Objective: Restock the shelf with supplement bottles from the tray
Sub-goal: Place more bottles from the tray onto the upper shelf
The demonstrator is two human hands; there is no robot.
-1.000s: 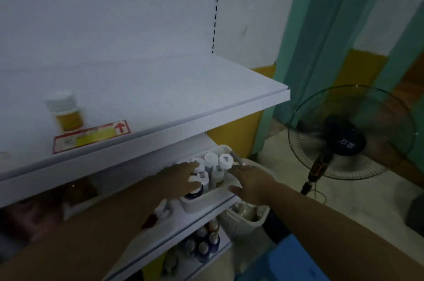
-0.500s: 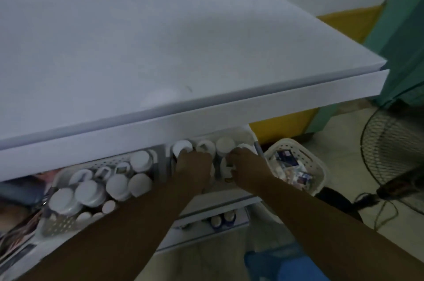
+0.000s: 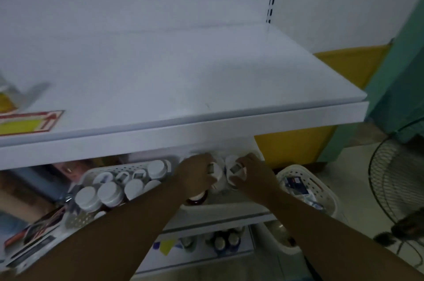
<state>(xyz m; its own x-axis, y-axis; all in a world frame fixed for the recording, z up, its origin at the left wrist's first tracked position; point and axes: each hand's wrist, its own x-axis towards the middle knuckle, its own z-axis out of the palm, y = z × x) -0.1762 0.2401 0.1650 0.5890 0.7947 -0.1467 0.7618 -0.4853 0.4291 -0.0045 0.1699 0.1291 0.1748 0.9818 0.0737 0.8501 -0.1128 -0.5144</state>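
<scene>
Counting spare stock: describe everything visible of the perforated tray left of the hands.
The perforated tray looks like white plastic, its walls dotted with holes. It lies flat on the middle shelf, its back under the upper shelf. Upright white-capped bottles fill it. The left forearm crosses over its near right corner; contact is unclear.

I see the wide white metal shelf [image 3: 206, 69] bare from centre to right: open room. Its front lip overhangs the white plastic tray [image 3: 229, 206] at 12 o'clock. A white perforated bottle-filled basket [image 3: 119, 168] crowds 9 o'clock, a second white basket [image 3: 298, 167] 3 o'clock.
</scene>
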